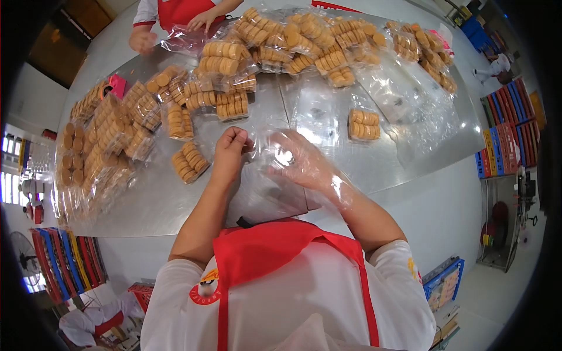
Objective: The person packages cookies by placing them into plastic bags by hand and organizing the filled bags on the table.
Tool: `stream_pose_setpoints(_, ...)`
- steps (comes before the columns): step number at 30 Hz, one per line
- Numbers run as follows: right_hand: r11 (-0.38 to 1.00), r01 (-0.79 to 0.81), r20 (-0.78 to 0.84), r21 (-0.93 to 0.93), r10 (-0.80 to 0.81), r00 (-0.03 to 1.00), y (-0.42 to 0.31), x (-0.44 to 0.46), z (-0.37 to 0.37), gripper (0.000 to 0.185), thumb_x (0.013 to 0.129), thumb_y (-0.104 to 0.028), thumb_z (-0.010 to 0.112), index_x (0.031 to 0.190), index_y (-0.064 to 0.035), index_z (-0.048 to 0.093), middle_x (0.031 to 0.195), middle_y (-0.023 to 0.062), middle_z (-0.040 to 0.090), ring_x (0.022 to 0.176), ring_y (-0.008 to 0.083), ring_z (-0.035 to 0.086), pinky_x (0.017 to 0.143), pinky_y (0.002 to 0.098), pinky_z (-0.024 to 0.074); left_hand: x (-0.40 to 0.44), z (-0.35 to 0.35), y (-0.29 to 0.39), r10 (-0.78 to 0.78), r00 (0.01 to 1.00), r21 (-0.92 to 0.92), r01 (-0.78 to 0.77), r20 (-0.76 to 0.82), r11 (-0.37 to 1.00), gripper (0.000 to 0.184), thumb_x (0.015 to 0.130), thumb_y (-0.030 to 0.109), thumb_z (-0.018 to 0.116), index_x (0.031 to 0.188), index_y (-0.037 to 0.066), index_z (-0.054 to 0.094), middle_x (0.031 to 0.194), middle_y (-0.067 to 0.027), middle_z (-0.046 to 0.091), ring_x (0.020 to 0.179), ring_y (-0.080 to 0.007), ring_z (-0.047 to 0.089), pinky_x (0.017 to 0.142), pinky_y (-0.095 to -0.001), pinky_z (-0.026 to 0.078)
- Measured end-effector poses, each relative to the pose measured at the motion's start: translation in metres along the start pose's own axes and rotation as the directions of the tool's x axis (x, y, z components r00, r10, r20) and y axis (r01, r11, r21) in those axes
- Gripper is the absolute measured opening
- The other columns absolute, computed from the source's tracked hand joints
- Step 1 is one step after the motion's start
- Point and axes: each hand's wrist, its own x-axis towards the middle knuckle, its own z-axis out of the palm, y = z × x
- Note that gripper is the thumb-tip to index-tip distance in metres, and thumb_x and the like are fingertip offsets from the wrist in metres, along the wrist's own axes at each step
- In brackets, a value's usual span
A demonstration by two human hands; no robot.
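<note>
In front of my chest, my left hand (231,149) is closed, pinching the edge of a clear plastic bag (263,190) between thumb and fingers. My right hand (300,159) is inside the bag, its fingers stretched out and the film wrapping the hand and wrist with bright glare. Nothing else shows inside the bag. Left of my left hand, a small pack of round biscuits (190,162) lies on the metal table (170,205). Beyond my right hand sits another biscuit pack (364,124), beside flat clear plastic bags (392,88).
Many wrapped biscuit packs (304,41) are heaped along the far side, with another pile (108,137) at the left. A co-worker's hand (202,20) touches plastic across the table. A pink object (117,86) lies among the left packs. Stacked coloured crates (509,128) stand at the right.
</note>
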Motion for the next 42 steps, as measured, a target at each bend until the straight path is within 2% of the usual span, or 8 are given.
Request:
stream_pose_setpoints(2,0.775,-0.198,0.060,0.600,0.203,0.977,-0.011,-0.006,0.010,0.079,0.080,-0.036,0.081,0.145,-0.0092,0.045,0.144,0.0165,0.048,0.135,0.0339,0.043,0.108,0.0442,0.0423,0.001,-0.007,0.002,-0.024,1.000,0.017,0.023,0.020,1.000,0.011,0.101,0.015,0.055,0.098,0.005,0.059,0.086,-0.0014,0.059,0.079,-0.0112,0.057,0.074,-0.0279,0.049)
stream_pose_setpoints(10,0.903,-0.402,0.097,0.153,0.391,0.915,-0.002,-0.060,-0.032,0.027,0.091,-0.017,0.067,0.112,-0.0007,0.070,0.098,0.0122,0.072,0.093,0.0264,0.067,0.083,0.0386,0.0519,0.040,-0.027,0.035,0.228,0.973,0.459,-0.184,-0.043,0.869,0.014,0.097,0.010,0.059,0.108,0.002,0.060,0.082,-0.0025,0.059,0.072,-0.0112,0.061,0.065,-0.0273,0.051)
stream_pose_setpoints(14,0.483,-0.572,-0.064,0.663,0.798,0.599,0.011,-0.140,-0.071,0.034,0.093,-0.023,0.065,0.119,-0.0014,0.067,0.100,0.0145,0.070,0.092,0.0268,0.067,0.079,0.0368,0.0525,0.088,-0.055,0.046,0.312,0.948,0.767,-0.247,0.064,0.592,0.020,0.095,0.011,0.061,0.112,0.001,0.060,0.100,-0.0113,0.061,0.087,-0.0221,0.063,0.078,-0.0362,0.051)
stream_pose_setpoints(19,0.603,-0.773,-0.638,-0.199,0.519,0.569,0.043,-0.099,-0.112,0.057,0.085,-0.034,0.071,0.131,-0.0024,0.057,0.131,0.0236,0.057,0.119,0.0397,0.056,0.101,0.0461,0.0449,0.048,0.017,0.087,0.747,0.642,0.908,-0.398,0.172,0.133,0.029,0.090,0.011,0.064,0.117,0.001,0.059,0.124,-0.0216,0.054,0.115,-0.0386,0.051,0.097,-0.0481,0.043)
stream_pose_setpoints(28,0.597,-0.802,-0.425,-0.025,0.720,0.549,0.127,-0.036,-0.114,0.076,0.084,-0.040,0.070,0.147,-0.0081,0.042,0.145,0.0220,0.048,0.131,0.0386,0.050,0.108,0.0453,0.0429,-0.057,0.117,0.038,0.420,0.528,0.519,-0.842,0.738,0.145,0.030,0.080,0.011,0.073,0.107,0.003,0.064,0.118,-0.0188,0.054,0.113,-0.0394,0.053,0.098,-0.0458,0.044)
stream_pose_setpoints(30,0.715,-0.475,-0.311,0.513,0.671,0.673,0.151,-0.076,-0.124,0.077,0.084,-0.036,0.069,0.150,-0.0107,0.038,0.147,0.0207,0.046,0.131,0.0382,0.050,0.106,0.0477,0.0446,-0.059,0.107,0.037,0.406,0.644,0.527,-0.765,0.649,0.371,0.029,0.081,0.012,0.073,0.107,0.003,0.064,0.117,-0.0184,0.055,0.111,-0.0357,0.055,0.095,-0.0437,0.047)
stream_pose_setpoints(34,0.030,0.140,-0.134,0.990,0.523,0.841,0.096,-0.092,-0.150,0.077,0.081,-0.021,0.069,0.151,-0.0143,0.036,0.144,0.0193,0.047,0.125,0.0386,0.054,0.101,0.0589,0.0479,-0.053,0.099,0.038,0.215,0.820,0.340,-0.439,0.531,0.832,0.041,0.086,0.016,0.073,0.121,0.002,0.059,0.119,-0.0155,0.056,0.109,-0.0249,0.058,0.087,-0.0379,0.052)
stream_pose_setpoints(42,-0.123,-0.031,0.087,0.992,0.488,0.869,-0.032,-0.065,-0.036,0.073,0.083,-0.014,0.069,0.147,-0.0062,0.034,0.132,0.0188,0.050,0.120,0.0363,0.056,0.095,0.0548,0.0543,-0.068,0.100,0.063,-0.296,0.834,-0.186,0.418,0.465,0.889,0.076,0.086,0.013,0.073,0.149,0.002,0.031,0.133,-0.0122,0.053,0.120,-0.0228,0.057,0.094,-0.0362,0.052)
